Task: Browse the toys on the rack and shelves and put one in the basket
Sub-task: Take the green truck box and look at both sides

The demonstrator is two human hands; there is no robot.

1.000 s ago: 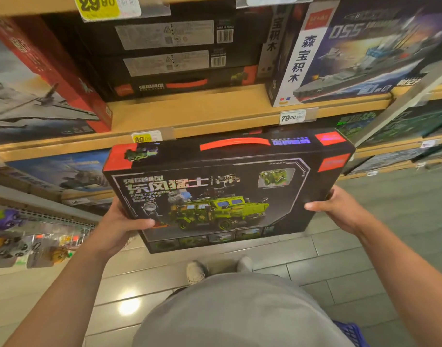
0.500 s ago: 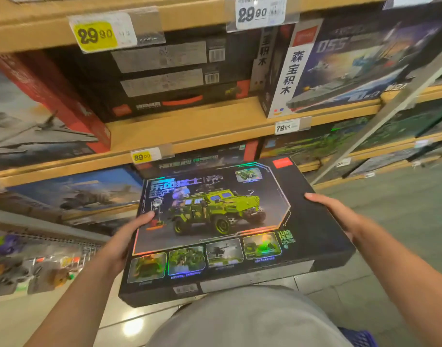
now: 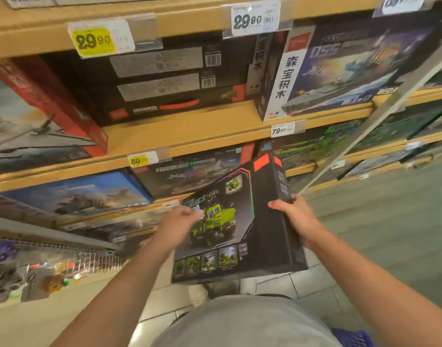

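A black toy box [image 3: 260, 221] picturing a green army truck stands tilted on its short end in front of the lower shelves. My right hand [image 3: 293, 219] grips its right edge, thumb on the front face. My left hand [image 3: 178, 224] is blurred by motion and lies over the box's left edge with the fingers loosely extended, not clearly holding it. A corner of the blue basket [image 3: 352, 338] shows at the bottom right, beside my body.
Wooden shelves [image 3: 189, 131] carry more boxed building sets, with stacked black boxes [image 3: 164, 88] above and a warship box [image 3: 340, 71] to their right. Small blister-pack toys hang on a wire rack [image 3: 52, 269] at lower left. Tiled floor lies below.
The box has swung from lying flat and wide to standing on its end, carried by my right hand. My left hand has come off its left edge.
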